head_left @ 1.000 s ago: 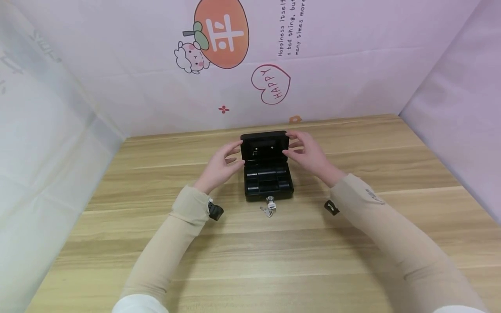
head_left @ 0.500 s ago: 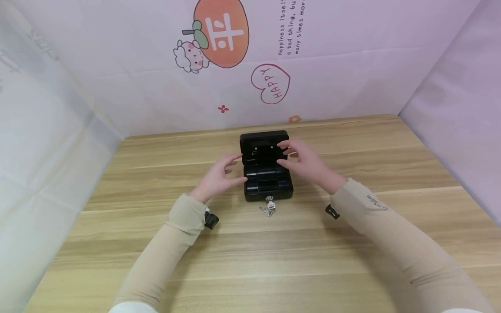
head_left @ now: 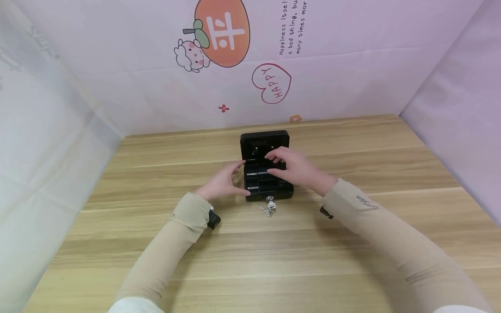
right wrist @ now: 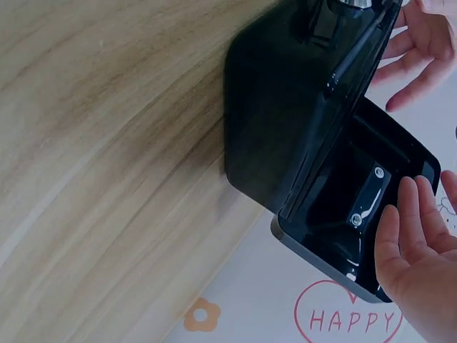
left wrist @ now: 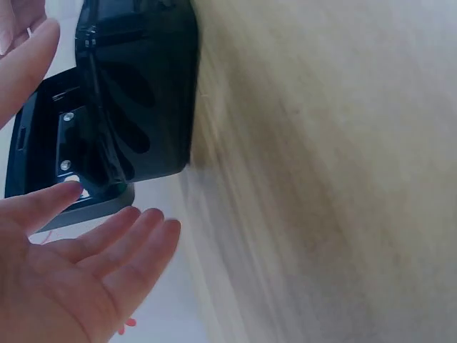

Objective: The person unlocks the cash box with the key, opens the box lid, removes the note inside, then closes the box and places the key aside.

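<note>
A small black cash box [head_left: 282, 195] stands on the table with its lid [head_left: 250, 141] raised at the back. Black tray compartments show inside. Keys [head_left: 270, 208] hang at the lock on its front. My left hand [head_left: 221, 183] is at the box's left side, thumb near the front corner and fingers spread; whether it touches is unclear. Over the right part of the open box is my right hand [head_left: 299, 169], fingers slightly bent and holding nothing. The right wrist view shows this hand [right wrist: 428, 264] in front of the lid's inner face [right wrist: 335, 221], with two screws there.
The wood-grain table [head_left: 250, 261] reaches back to a white printed cloth [head_left: 344, 78] hung behind it. More white cloth [head_left: 47, 143] hangs at the left, and pale cloth [head_left: 462, 121] at the right. Each wrist carries a black device [head_left: 213, 219].
Both hands have left the lid's side edges. My left hand came down beside the box body, while the right moved down and left over the interior. The lid stays raised.
</note>
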A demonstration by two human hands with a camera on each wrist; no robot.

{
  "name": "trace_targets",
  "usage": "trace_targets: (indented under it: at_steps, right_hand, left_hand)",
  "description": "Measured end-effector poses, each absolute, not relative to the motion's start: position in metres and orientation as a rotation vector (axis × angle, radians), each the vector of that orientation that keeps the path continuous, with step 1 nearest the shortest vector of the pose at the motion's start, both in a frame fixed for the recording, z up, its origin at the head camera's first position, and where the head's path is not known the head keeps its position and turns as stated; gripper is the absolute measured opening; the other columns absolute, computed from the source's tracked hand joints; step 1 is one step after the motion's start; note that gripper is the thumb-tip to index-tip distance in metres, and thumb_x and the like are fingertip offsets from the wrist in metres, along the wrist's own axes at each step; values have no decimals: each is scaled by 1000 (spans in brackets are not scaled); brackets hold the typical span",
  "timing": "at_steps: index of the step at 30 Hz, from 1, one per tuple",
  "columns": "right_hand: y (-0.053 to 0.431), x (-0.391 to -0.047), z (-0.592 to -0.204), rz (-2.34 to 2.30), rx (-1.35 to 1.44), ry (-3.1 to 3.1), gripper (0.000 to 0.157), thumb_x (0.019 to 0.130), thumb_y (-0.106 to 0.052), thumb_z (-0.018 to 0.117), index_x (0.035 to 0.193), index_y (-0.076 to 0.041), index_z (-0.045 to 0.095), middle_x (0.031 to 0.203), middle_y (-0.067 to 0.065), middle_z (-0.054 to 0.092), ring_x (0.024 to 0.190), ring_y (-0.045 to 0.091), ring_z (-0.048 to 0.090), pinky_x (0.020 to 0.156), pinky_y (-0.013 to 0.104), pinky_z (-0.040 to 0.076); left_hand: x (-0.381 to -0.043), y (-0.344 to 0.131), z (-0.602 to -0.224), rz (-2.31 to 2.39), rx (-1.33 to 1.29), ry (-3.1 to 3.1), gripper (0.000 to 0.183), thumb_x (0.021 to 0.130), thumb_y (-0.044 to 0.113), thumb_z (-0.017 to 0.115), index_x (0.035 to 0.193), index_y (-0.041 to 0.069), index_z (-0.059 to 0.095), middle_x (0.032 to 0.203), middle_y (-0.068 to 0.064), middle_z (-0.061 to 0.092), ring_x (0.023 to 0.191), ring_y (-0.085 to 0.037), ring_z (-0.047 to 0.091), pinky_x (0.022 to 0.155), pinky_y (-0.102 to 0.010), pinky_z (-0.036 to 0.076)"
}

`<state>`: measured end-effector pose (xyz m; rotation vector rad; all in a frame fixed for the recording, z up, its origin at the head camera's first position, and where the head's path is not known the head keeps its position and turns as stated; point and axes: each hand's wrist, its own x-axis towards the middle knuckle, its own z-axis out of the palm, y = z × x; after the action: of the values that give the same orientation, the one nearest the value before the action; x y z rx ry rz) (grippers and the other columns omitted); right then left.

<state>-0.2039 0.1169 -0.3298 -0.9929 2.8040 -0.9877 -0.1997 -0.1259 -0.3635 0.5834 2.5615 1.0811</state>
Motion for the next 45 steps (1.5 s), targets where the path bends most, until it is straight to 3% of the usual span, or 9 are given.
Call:
trace_targets:
  at_steps: [9, 17, 27, 33, 45]
  right_hand:
    - [107, -207, -338, -778, -1017, 2787, 37, 87, -20, 68, 119, -2, 60, 111, 12, 61, 100, 24, 59, 88, 39, 52]
    - [100, -205, -346, -599, -1078, 2757, 33, 86, -15, 70, 116, -2, 62, 105, 12, 64, 98, 24, 61, 86, 39, 53]
    - [95, -209, -357, -455, -1165, 2795, 16, 85, -7, 68, 101, -6, 69, 102, 8, 69, 94, 21, 64, 86, 38, 53]
    - [93, -209, -359, -415, -1161, 2808, 14, 87, -5, 66, 100, -6, 69, 102, 8, 70, 98, 21, 65, 88, 38, 53]
    - [91, -206, -363, -350, -1244, 2908, 10, 84, -3, 66, 91, -9, 71, 92, 3, 70, 88, 19, 65, 81, 38, 55]
  left_hand:
    - [-204, -125, -367, 1036, 585, 2528, 98, 73, 20, 81, 149, 1, 21, 150, -18, 34, 134, -34, 39, 111, -44, 34]
    - [-204, -125, -367, 975, 608, 2533, 96, 74, 23, 81, 149, 3, 24, 150, -15, 34, 134, -30, 40, 112, -41, 34]
    - [-203, -124, -365, 1014, 626, 2511, 97, 73, 20, 81, 148, -1, 23, 147, -17, 39, 132, -30, 43, 112, -40, 34]
    - [-204, -123, -366, 1039, 639, 2496, 95, 74, 19, 81, 147, -2, 23, 145, -18, 42, 131, -30, 44, 112, -41, 33]
    - [-205, -124, -372, 1143, 567, 2434, 96, 73, 14, 81, 147, 2, 22, 147, -17, 37, 133, -30, 41, 112, -40, 33]
